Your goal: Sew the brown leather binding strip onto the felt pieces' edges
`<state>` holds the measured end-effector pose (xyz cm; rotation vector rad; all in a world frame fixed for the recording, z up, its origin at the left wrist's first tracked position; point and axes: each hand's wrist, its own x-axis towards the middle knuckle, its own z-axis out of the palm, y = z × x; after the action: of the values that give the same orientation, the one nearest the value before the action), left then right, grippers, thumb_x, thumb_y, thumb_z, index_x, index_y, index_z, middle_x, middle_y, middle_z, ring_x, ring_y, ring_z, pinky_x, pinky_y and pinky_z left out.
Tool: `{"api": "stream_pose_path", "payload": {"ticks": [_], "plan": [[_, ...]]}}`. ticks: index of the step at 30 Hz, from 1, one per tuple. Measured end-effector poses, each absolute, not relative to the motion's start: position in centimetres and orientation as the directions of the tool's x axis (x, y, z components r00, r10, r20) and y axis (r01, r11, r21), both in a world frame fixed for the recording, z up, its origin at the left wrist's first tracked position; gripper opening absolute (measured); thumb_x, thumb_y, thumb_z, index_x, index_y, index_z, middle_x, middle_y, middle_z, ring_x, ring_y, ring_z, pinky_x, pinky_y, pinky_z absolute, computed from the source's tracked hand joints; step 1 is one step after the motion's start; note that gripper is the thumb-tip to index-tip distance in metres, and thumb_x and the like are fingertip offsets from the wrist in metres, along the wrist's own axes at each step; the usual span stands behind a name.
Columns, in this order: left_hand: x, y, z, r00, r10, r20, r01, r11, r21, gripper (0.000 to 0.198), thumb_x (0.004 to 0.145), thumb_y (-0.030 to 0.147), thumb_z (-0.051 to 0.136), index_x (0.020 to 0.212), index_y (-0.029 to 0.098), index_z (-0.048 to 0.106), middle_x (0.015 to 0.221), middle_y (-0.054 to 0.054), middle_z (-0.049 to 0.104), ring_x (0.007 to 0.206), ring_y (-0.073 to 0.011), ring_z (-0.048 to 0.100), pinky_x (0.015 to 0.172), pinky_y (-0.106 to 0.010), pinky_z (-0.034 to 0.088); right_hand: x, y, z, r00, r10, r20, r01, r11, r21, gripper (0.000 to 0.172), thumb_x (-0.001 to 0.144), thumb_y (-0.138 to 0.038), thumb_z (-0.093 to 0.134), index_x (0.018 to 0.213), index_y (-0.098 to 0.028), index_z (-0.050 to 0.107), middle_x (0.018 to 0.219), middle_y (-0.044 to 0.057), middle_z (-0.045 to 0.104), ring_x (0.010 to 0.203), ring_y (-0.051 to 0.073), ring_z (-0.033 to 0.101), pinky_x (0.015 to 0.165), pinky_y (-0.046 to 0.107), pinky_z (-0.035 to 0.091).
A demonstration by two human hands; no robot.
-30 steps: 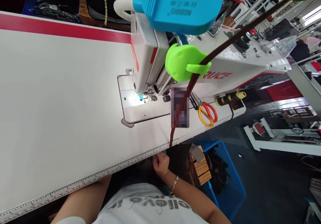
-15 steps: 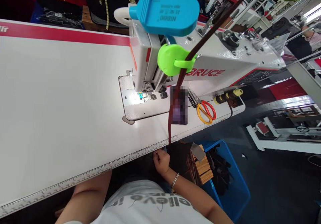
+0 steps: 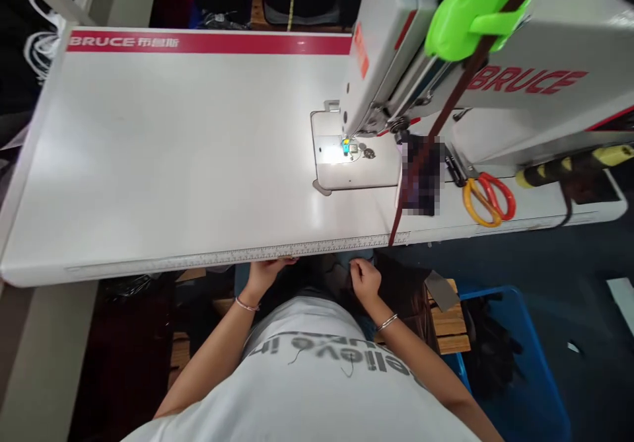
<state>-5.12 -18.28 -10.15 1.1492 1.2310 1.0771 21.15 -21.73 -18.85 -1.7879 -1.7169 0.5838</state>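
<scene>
One hand, the right hand (image 3: 365, 280), was curled in a loose fist. The left hand (image 3: 265, 275) went partly under an edge, so I could not tell if it was open. Just ahead of both was the white table (image 3: 198, 151) with its ruler strip (image 3: 297, 250). Ahead and right of the right hand lay scissors (image 3: 490, 199). Farther ahead stood the sewing machine (image 3: 535, 106).

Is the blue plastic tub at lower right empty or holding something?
Holding something: dark, crumpled material lies inside the blue plastic tub; fill level unclear.
</scene>
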Motion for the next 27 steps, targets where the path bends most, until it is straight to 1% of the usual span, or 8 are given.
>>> {"api": "stream_pose_path", "payload": {"ticks": [3, 5, 9, 15, 19, 22, 24, 27], "plan": [[-5.7, -21.0, -9.5, 0.039, 0.990, -0.135, -0.046, 0.137, 0.990, 0.029, 0.084, 0.042, 0.071, 0.085, 0.013, 0.071, 0.082, -0.007, 0.074, 0.072, -0.0179, 0.071, 0.063, -0.032, 0.062, 21.0, -21.9, -18.9, 0.094, 0.994, 0.060, 0.732, -0.028, -0.680, 0.037, 0.093, -0.038, 0.044, 0.077, -0.015, 0.069, 0.076, 0.008, 0.070, 0.070, 0.016, 0.062, 0.066, 0.025, 0.044], [-5.5, -21.9, -8.2, 0.040, 0.994, -0.106, -0.087, 0.109, 0.990, 0.022, 0.080, 0.037, 0.076, 0.078, 0.015, 0.075, 0.081, -0.009, 0.076, 0.076, -0.0219, 0.074, 0.061, -0.031, 0.064, 20.9, -22.1, -18.8, 0.104, 0.993, 0.052, 0.731, -0.041, -0.681, 0.038, 0.093, -0.039, 0.043, 0.078, -0.015, 0.070, 0.078, 0.008, 0.071, 0.072, 0.016, 0.064, 0.067, 0.025, 0.045], [-5.5, -22.2, -4.9, 0.053, 0.994, 0.095, -0.168, -0.085, 0.982, 0.005, 0.079, 0.021, 0.075, 0.082, 0.019, 0.078, 0.085, -0.009, 0.077, 0.078, -0.0222, 0.076, 0.063, -0.029, 0.065, 20.8, -22.3, -18.5, 0.117, 0.992, 0.052, 0.722, -0.049, -0.690, 0.039, 0.092, -0.040, 0.042, 0.079, -0.015, 0.070, 0.079, 0.009, 0.072, 0.073, 0.016, 0.065, 0.068, 0.026, 0.047], [-6.0, -22.0, -2.6, 0.082, 0.957, 0.279, -0.108, -0.269, 0.957, 0.012, 0.080, 0.011, 0.071, 0.086, 0.019, 0.077, 0.090, -0.008, 0.078, 0.075, -0.0203, 0.076, 0.062, -0.026, 0.065, 20.8, -22.4, -17.9, 0.138, 0.989, 0.054, 0.679, -0.055, -0.732, 0.040, 0.090, -0.043, 0.043, 0.078, -0.016, 0.069, 0.080, 0.010, 0.072, 0.075, 0.018, 0.066, 0.069, 0.028, 0.050], [-6.1, -21.9, -2.2, 0.108, 0.929, 0.355, -0.071, -0.349, 0.935, 0.018, 0.079, 0.007, 0.070, 0.089, 0.021, 0.077, 0.091, -0.007, 0.078, 0.078, -0.0193, 0.076, 0.064, -0.024, 0.064, 20.7, -22.2, -16.8, 0.140, 0.990, 0.035, 0.620, -0.060, -0.782, 0.040, 0.089, -0.045, 0.045, 0.078, -0.015, 0.069, 0.079, 0.011, 0.071, 0.074, 0.019, 0.065, 0.069, 0.030, 0.051], [-5.8, -21.8, -2.3, 0.135, 0.936, 0.324, -0.097, -0.313, 0.945, 0.018, 0.080, 0.008, 0.070, 0.090, 0.021, 0.078, 0.089, -0.008, 0.078, 0.077, -0.0183, 0.075, 0.064, -0.024, 0.064, 19.9, -22.1, -14.0, 0.134, 0.991, 0.012, 0.565, -0.067, -0.822, 0.041, 0.091, -0.046, 0.045, 0.085, -0.014, 0.069, 0.077, 0.011, 0.069, 0.069, 0.017, 0.064, 0.066, 0.029, 0.052], [-5.4, -21.8, -2.5, 0.155, 0.957, 0.245, -0.119, -0.228, 0.966, 0.011, 0.080, 0.013, 0.073, 0.086, 0.021, 0.078, 0.085, -0.008, 0.077, 0.075, -0.0181, 0.074, 0.064, -0.024, 0.063, 18.9, -22.2, -11.0, 0.071, 0.996, -0.058, 0.460, -0.084, -0.884, 0.041, 0.093, -0.049, 0.047, 0.094, -0.015, 0.070, 0.076, 0.008, 0.067, 0.064, 0.013, 0.061, 0.060, 0.025, 0.051], [-4.5, -21.9, -3.1, 0.178, 0.979, 0.097, -0.179, -0.064, 0.982, 0.005, 0.080, 0.021, 0.075, 0.083, 0.020, 0.079, 0.080, -0.007, 0.074, 0.067, -0.0156, 0.071, 0.059, -0.024, 0.062, 16.9, -22.2, -6.3, -0.235, 0.945, -0.227, 0.025, -0.228, -0.973, 0.047, 0.090, -0.058, 0.052, 0.108, -0.019, 0.068, 0.083, 0.006, 0.066, 0.064, 0.011, 0.060, 0.055, 0.023, 0.048]]}}
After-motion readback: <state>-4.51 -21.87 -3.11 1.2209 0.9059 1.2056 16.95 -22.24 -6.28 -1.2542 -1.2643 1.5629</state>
